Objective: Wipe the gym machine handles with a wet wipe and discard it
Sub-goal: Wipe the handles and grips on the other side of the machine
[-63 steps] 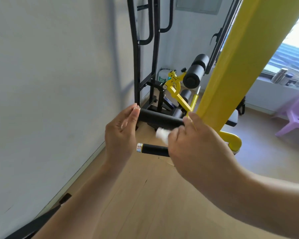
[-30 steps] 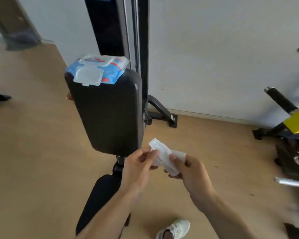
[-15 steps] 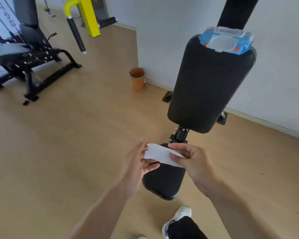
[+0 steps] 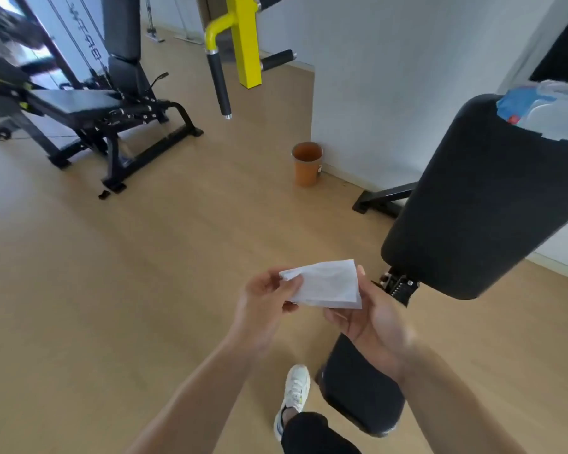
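Observation:
A white wet wipe (image 4: 327, 284) is stretched flat between both hands at chest height. My left hand (image 4: 263, 303) pinches its left corner, while my right hand (image 4: 371, 317) holds its right edge from below. A black padded handle (image 4: 219, 85) hangs from a yellow arm (image 4: 247, 37) at the back, and a second black handle (image 4: 277, 59) sticks out to its right. An orange bin (image 4: 306, 163) stands on the floor by the wall corner, well beyond my hands. A blue pack of wipes (image 4: 545, 108) lies on top of the black backrest pad (image 4: 486, 198) at right.
A black weight bench (image 4: 89, 109) stands at the back left. The black seat pad (image 4: 363, 391) sits low under my right forearm, beside my white shoe (image 4: 294, 394). A black floor foot (image 4: 382, 199) of the machine lies by the wall. Wooden floor (image 4: 112, 273) stretches left.
The view has swung left from the handles past the backrest pad toward the bin. The wipe, bunched while rubbing a handle, has been unfolded flat between both hands.

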The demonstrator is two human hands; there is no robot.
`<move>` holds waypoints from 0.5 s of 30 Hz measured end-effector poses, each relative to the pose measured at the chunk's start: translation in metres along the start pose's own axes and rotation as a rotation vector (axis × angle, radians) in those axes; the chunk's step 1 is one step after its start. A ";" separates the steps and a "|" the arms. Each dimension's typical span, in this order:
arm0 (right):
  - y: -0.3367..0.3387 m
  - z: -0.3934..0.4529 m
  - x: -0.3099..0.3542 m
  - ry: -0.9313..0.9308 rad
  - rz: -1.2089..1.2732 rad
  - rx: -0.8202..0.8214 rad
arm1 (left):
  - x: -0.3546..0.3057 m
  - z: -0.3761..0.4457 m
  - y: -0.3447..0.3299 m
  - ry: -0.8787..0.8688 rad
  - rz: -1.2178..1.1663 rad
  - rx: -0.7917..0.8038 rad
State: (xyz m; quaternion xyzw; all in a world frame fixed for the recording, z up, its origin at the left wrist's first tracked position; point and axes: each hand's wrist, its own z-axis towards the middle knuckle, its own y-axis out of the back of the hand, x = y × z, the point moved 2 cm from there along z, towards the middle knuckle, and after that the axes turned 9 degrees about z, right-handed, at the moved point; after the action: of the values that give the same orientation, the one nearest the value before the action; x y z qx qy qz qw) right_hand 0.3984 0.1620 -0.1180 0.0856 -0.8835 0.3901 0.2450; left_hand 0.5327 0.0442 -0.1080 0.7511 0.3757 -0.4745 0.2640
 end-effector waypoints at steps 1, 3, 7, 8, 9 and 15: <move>-0.012 0.012 0.002 -0.002 0.003 0.021 | -0.010 0.014 0.006 -0.014 0.003 -0.011; -0.037 0.040 0.008 -0.006 -0.012 0.050 | -0.030 0.045 0.019 -0.041 0.022 -0.040; -0.090 0.093 0.029 -0.030 -0.024 0.097 | -0.070 0.100 0.044 -0.086 0.098 -0.047; -0.103 0.105 0.035 -0.036 -0.038 0.106 | -0.080 0.113 0.050 -0.096 0.104 -0.047; -0.116 0.116 0.042 -0.036 -0.060 0.118 | -0.089 0.126 0.056 -0.100 0.104 -0.052; -0.189 0.176 0.067 0.014 -0.145 0.119 | -0.125 0.198 0.091 -0.104 0.087 -0.069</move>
State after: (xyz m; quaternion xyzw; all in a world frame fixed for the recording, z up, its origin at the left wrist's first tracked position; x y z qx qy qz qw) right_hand 0.3407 -0.0925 -0.0639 0.1608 -0.8485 0.4236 0.2734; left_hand 0.4717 -0.1973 -0.0716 0.7314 0.3445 -0.4877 0.3294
